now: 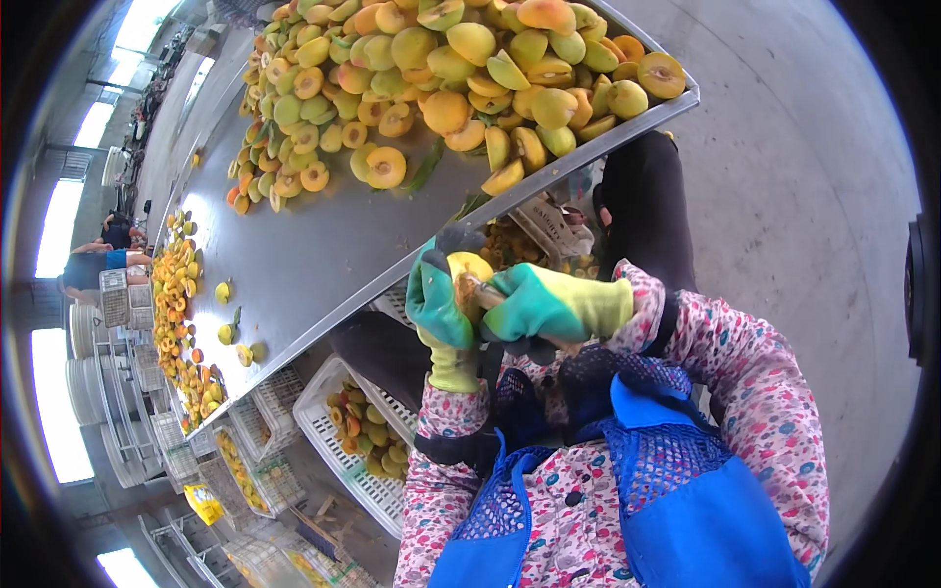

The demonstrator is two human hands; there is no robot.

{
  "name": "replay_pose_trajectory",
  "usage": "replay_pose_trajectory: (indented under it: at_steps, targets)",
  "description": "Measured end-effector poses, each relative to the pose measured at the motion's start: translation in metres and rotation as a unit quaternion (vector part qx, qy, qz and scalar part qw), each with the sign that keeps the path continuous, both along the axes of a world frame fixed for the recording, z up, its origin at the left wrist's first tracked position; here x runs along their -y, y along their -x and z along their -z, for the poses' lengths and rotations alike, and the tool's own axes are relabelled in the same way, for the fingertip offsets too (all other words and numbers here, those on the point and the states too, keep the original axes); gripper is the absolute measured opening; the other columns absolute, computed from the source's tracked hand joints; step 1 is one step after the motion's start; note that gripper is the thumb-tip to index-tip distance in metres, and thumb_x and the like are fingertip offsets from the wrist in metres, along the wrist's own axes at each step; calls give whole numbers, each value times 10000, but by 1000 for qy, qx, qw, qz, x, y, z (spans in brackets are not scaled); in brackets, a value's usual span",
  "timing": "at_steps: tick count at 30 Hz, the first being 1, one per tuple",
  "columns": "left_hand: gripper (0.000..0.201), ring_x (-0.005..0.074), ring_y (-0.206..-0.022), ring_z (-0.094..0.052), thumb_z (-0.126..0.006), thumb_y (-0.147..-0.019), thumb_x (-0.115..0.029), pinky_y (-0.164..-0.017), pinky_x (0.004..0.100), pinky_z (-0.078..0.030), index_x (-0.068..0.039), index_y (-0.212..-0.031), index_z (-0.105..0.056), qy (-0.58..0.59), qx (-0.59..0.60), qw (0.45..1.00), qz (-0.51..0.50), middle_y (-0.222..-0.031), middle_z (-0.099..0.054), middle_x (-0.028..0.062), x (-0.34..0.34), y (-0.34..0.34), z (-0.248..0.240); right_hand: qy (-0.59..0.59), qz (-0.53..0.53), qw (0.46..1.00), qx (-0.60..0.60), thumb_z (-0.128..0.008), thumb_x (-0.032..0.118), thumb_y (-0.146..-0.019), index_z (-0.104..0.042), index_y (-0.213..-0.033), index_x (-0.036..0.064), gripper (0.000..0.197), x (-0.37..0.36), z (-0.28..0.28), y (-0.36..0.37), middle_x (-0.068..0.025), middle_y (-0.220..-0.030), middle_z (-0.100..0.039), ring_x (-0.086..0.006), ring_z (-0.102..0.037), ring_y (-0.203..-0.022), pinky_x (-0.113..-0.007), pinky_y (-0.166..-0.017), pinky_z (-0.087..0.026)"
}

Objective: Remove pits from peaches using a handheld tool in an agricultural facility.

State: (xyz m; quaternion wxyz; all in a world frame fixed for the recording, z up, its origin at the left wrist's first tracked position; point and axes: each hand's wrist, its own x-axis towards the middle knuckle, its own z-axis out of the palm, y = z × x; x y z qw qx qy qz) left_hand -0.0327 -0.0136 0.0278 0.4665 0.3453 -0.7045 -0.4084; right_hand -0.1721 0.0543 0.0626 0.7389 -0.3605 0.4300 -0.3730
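Observation:
My left hand (438, 312), in a green and yellow glove, is closed around a yellow peach (470, 264) in front of my chest. Gloved the same way, my right hand (551, 306) grips a small hand tool (472, 291). Its brownish end is against the fruit, and most of its length is hidden in the fist. Just beyond my hands runs the raised rim of a metal table (392, 271). A large heap of halved peaches (412, 59) covers its far part, greenish yellow to orange, some with cut faces up.
Below the table edge, a white plastic crate (323, 402) holds peaches. Another container of fruit (510, 240) stands between my legs beside a printed bag (554, 227). More peaches (181, 294) line the table's left edge. Stacked crates (260, 470) and another person (93, 269) are farther left.

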Motion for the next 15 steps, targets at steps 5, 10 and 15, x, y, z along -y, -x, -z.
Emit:
replay_pose_trajectory:
  at_steps: [5, 10, 15]
  targets:
    - [337, 152, -810, -602, -501, -938, -229, -741, 285, -496, 61, -1094, -569, -149, -67, 982, 95, -971, -634, 127, 2, -3, -6, 6, -46, 998, -44, -587, 188, -783, -540, -806, 12, 183, -2, 11, 1, -40, -615, -523, -122, -518, -445, -273, -380, -397]
    - [344, 166, -819, -609, -477, -929, -198, -760, 286, -500, 74, -1123, -559, -244, -30, 948, 201, -959, -637, 144, 6, -15, -4, 34, -87, 985, -147, -580, 192, -782, -527, -807, 2, 200, -7, 14, 1, -15, -616, -532, -107, -539, -519, -279, -449, -409]
    - [321, 142, -790, -609, -491, -925, -184, -726, 259, -503, 54, -1122, -578, -336, -45, 915, 218, -932, -649, 132, 1, -13, -8, -27, -100, 994, 35, -592, 205, -780, -588, -816, 14, 194, -14, 21, 16, -19, -615, -524, -110, -505, -501, -252, -437, -391]
